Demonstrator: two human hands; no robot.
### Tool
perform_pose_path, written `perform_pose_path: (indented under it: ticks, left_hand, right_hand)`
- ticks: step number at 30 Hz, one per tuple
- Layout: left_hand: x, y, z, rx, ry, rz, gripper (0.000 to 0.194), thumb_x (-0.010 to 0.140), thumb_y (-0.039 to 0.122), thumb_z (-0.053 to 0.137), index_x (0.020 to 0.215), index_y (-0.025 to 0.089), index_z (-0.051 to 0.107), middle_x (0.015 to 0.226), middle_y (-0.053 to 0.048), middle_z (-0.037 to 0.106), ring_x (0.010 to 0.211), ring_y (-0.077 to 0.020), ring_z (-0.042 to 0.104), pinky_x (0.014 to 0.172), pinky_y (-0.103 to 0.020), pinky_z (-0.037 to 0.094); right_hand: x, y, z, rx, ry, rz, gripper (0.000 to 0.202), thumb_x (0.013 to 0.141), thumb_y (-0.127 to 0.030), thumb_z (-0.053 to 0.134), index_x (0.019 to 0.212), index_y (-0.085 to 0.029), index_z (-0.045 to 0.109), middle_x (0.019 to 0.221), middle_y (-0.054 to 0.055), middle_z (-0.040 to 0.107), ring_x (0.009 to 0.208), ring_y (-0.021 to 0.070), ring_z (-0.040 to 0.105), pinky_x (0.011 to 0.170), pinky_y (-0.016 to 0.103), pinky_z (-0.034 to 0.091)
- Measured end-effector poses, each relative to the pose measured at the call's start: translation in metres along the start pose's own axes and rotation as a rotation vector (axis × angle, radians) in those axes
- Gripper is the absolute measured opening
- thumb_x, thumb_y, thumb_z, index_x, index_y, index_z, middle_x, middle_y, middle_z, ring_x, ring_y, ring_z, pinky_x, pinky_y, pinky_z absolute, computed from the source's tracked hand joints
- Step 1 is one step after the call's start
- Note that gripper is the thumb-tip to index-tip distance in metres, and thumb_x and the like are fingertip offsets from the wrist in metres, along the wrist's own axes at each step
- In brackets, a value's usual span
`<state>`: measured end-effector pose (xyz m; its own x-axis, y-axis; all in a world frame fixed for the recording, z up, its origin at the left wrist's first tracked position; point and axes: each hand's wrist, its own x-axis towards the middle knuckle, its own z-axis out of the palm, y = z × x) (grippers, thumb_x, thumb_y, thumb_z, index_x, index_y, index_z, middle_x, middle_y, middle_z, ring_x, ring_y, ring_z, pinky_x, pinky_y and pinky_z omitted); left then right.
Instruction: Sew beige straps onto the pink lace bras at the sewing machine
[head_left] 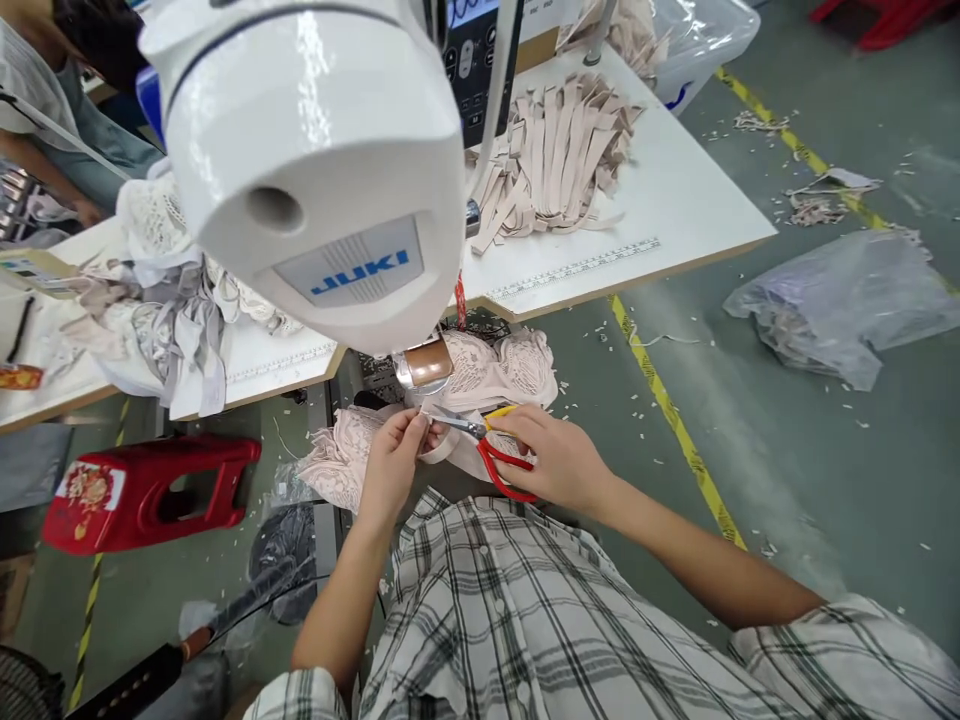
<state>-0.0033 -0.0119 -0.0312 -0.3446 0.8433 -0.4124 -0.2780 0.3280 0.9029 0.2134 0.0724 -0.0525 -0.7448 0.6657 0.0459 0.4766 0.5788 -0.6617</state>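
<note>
Just below the sewing machine head (322, 180), my left hand (397, 450) pinches the edge of a pale pink lace garment (345, 455). My right hand (559, 460) is wrapped round the handles of scissors (506, 465), one handle red and one yellow. Their blades point left, at the strap beside my left fingertips. More of the lace garment (517, 368), with its cups, lies behind the scissors under the machine. Whether the blades touch the fabric I cannot tell.
Pale strips (559, 150) lie on the white table (697, 205) at right, with a plastic bin (705, 45) behind. Lace pieces (157, 310) cover the left table. A red stool (150, 490) and a plastic bag (847, 300) are on the floor. A person (67, 120) sits at back left.
</note>
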Motion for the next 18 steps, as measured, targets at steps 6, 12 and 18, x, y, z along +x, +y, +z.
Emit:
perform_pose_path:
  ticks: [6,12,18]
  left_hand:
    - [0.001,0.003,0.003,0.098,-0.008,0.007,0.033,0.088,0.046,0.062,0.097,0.014,0.066,0.081,-0.004,0.067,0.069,-0.0135,0.057,0.068,-0.026,0.047]
    - [-0.003,0.007,0.009,0.203,-0.001,0.046,0.029,0.087,0.044,0.059,0.080,0.016,0.062,0.074,-0.003,0.065,0.065,-0.0144,0.056,0.064,-0.027,0.045]
    - [0.003,0.002,0.007,0.144,0.018,0.040,0.023,0.087,0.040,0.053,0.086,0.017,0.060,0.070,0.000,0.057,0.065,-0.0130,0.051,0.063,-0.026,0.039]
  right_hand:
    - [0.013,-0.004,0.002,-0.012,-0.019,-0.035,0.038,0.086,-0.036,0.060,0.121,-0.021,0.064,0.114,0.009,0.069,0.082,0.0195,0.067,0.067,0.032,0.055]
    - [0.017,0.001,0.006,0.014,-0.061,-0.048,0.036,0.084,-0.028,0.059,0.119,-0.023,0.064,0.109,0.008,0.072,0.070,0.0191,0.068,0.063,0.032,0.055]
    - [0.019,0.002,0.002,0.201,-0.117,0.098,0.037,0.081,-0.032,0.057,0.116,-0.028,0.068,0.108,0.007,0.077,0.087,0.0261,0.074,0.064,0.033,0.058]
